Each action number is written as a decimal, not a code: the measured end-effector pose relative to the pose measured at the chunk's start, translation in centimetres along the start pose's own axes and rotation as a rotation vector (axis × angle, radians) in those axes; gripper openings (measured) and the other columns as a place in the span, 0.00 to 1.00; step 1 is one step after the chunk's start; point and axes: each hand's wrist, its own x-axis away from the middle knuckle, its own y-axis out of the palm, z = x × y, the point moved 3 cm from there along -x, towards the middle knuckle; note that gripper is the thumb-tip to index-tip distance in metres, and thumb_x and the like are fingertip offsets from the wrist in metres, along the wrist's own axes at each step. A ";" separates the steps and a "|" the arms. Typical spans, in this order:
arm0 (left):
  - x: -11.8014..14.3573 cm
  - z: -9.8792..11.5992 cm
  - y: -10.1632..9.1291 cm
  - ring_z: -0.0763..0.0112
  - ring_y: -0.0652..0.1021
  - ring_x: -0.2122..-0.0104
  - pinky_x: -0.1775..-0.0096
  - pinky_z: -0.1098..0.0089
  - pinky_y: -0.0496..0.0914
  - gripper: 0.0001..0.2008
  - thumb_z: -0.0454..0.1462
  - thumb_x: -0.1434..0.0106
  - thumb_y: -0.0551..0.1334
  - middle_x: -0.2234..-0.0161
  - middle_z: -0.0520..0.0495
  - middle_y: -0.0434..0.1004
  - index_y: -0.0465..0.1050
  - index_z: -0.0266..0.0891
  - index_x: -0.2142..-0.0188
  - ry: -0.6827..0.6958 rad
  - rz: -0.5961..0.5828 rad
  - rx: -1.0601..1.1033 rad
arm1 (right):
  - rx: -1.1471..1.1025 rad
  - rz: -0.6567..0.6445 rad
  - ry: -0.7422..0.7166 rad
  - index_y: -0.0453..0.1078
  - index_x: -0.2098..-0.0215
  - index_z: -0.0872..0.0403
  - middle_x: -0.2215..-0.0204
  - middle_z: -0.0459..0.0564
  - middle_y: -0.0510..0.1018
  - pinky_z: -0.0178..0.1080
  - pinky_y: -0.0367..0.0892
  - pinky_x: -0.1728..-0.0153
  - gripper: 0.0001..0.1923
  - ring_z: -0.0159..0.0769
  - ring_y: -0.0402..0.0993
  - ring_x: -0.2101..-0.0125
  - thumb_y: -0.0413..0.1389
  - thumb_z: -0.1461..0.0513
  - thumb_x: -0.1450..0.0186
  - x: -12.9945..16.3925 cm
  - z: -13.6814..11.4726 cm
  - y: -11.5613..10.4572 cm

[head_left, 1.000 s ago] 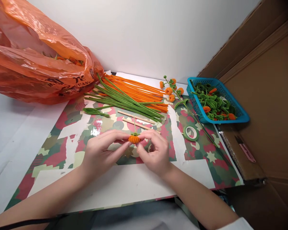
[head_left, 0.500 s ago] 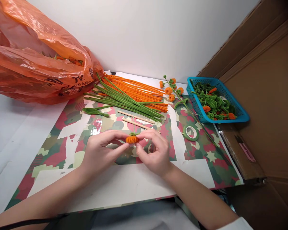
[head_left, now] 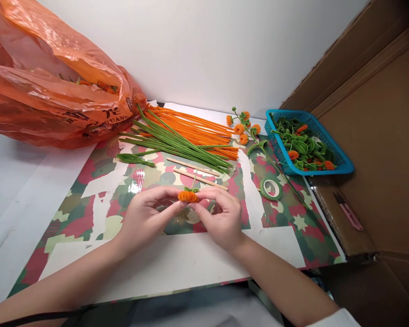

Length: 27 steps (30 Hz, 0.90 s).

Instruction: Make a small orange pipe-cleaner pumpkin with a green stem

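Between my two hands is a small orange pipe-cleaner pumpkin with a green top and a thin stem pointing up and away from me. My left hand pinches its left side between thumb and forefinger. From the other side, my right hand grips it the same way, thumb low at the front. Just beyond the hands lie two thin wooden sticks. Farther back, a bundle of green pipe cleaners crosses over orange pipe cleaners. A green pipe-cleaner leaf rests left of the sticks.
An orange plastic bag stands at the back left. On the right are a finished pumpkin branch, a roll of green tape and a blue basket of green and orange pieces. A pink-handled tool lies on the cardboard.
The pumpkin has turned slightly in my fingers, and its stem now leans to the right. My right thumb has shifted left along its front edge.
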 end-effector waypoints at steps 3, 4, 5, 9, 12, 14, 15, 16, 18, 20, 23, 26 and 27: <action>-0.2 0.3 0.0 0.67 0.82 0.74 0.72 0.71 0.79 0.06 0.39 0.38 0.64 0.73 0.49 0.82 0.79 0.41 0.67 0.034 -0.038 -0.044 | 0.019 -0.032 -0.013 0.76 0.67 0.52 0.73 0.47 0.81 0.37 0.74 0.70 0.02 0.34 0.77 0.71 0.63 0.65 0.40 -0.1 0.0 -0.2; -0.2 0.3 -0.1 0.67 0.81 0.74 0.73 0.71 0.79 0.06 0.39 0.38 0.64 0.73 0.49 0.82 0.79 0.41 0.67 0.053 -0.036 -0.079 | 0.025 -0.041 -0.015 0.76 0.67 0.52 0.72 0.47 0.81 0.37 0.74 0.70 0.03 0.34 0.77 0.71 0.62 0.65 0.40 -0.1 0.0 -0.2; -0.2 0.3 -0.2 0.68 0.81 0.75 0.73 0.72 0.78 0.05 0.39 0.38 0.64 0.72 0.49 0.83 0.79 0.41 0.67 0.077 -0.024 -0.126 | 0.031 -0.046 -0.015 0.76 0.67 0.52 0.72 0.47 0.81 0.36 0.74 0.70 0.03 0.34 0.77 0.71 0.62 0.66 0.40 -0.1 0.0 -0.2; 0.2 0.1 -0.7 0.68 0.80 0.73 0.73 0.71 0.77 0.03 0.38 0.40 0.66 0.71 0.50 0.82 0.77 0.44 0.65 0.241 0.112 -0.350 | 0.061 -0.053 -0.043 0.75 0.65 0.52 0.70 0.48 0.81 0.36 0.75 0.72 0.04 0.35 0.78 0.68 0.61 0.67 0.39 0.0 0.2 -0.3; 0.6 0.3 -0.8 0.68 0.81 0.71 0.71 0.69 0.78 0.07 0.36 0.42 0.68 0.68 0.50 0.83 0.76 0.44 0.63 0.384 0.149 -0.410 | 0.101 -0.074 -0.103 0.75 0.64 0.51 0.69 0.49 0.81 0.36 0.75 0.72 0.06 0.36 0.78 0.67 0.58 0.67 0.37 0.0 0.1 -0.2; 0.7 0.5 -0.7 0.69 0.81 0.71 0.70 0.69 0.78 0.04 0.35 0.41 0.67 0.68 0.52 0.83 0.75 0.45 0.65 0.431 0.131 -0.411 | 0.108 -0.078 -0.146 0.75 0.63 0.52 0.68 0.50 0.81 0.36 0.75 0.71 0.07 0.35 0.78 0.66 0.58 0.68 0.37 0.0 0.1 -0.2; 0.7 0.6 -0.7 0.69 0.81 0.72 0.69 0.69 0.79 0.03 0.34 0.40 0.66 0.69 0.52 0.83 0.75 0.45 0.66 0.432 0.130 -0.410 | 0.100 -0.070 -0.162 0.75 0.62 0.52 0.68 0.50 0.81 0.36 0.75 0.70 0.07 0.35 0.78 0.65 0.58 0.69 0.37 0.0 0.0 -0.2; 0.7 0.6 -0.7 0.69 0.81 0.72 0.69 0.69 0.79 0.03 0.34 0.39 0.66 0.69 0.53 0.83 0.76 0.45 0.66 0.415 0.137 -0.408 | 0.088 -0.054 -0.165 0.75 0.62 0.52 0.68 0.50 0.81 0.37 0.75 0.68 0.08 0.35 0.78 0.65 0.59 0.69 0.37 0.1 0.0 -0.2; 0.7 0.5 -0.7 0.70 0.80 0.72 0.71 0.69 0.79 0.04 0.34 0.39 0.65 0.68 0.53 0.83 0.76 0.45 0.65 0.361 0.174 -0.380 | 0.058 -0.008 -0.115 0.75 0.62 0.52 0.67 0.50 0.81 0.38 0.75 0.65 0.09 0.36 0.78 0.65 0.62 0.69 0.39 0.3 0.1 -0.2; 0.8 0.4 -0.6 0.70 0.80 0.72 0.72 0.71 0.78 0.05 0.33 0.40 0.66 0.68 0.53 0.82 0.77 0.44 0.64 0.341 0.201 -0.326 | 0.026 0.032 -0.009 0.75 0.63 0.52 0.68 0.48 0.81 0.38 0.75 0.64 0.10 0.36 0.78 0.65 0.65 0.67 0.43 0.5 0.3 0.0; 0.9 0.1 -0.5 0.71 0.80 0.72 0.73 0.72 0.77 0.06 0.31 0.42 0.67 0.69 0.53 0.82 0.77 0.43 0.66 0.366 0.198 -0.258 | -0.046 0.048 0.124 0.75 0.66 0.51 0.70 0.47 0.80 0.38 0.74 0.66 0.11 0.36 0.78 0.68 0.68 0.65 0.46 0.6 0.7 0.2; 0.8 -0.1 -0.6 0.69 0.80 0.71 0.70 0.70 0.77 0.06 0.30 0.43 0.67 0.70 0.52 0.82 0.76 0.43 0.68 0.372 0.169 -0.235 | -0.110 0.029 0.124 0.75 0.70 0.51 0.73 0.46 0.80 0.38 0.74 0.67 0.08 0.35 0.77 0.70 0.68 0.64 0.46 0.4 0.7 0.2; 0.7 -0.1 -0.7 0.68 0.81 0.70 0.69 0.69 0.77 0.06 0.30 0.43 0.67 0.71 0.52 0.82 0.76 0.43 0.68 0.368 0.151 -0.228 | -0.122 0.016 0.108 0.76 0.71 0.51 0.73 0.46 0.81 0.38 0.74 0.67 0.07 0.35 0.77 0.70 0.68 0.64 0.46 0.3 0.7 0.1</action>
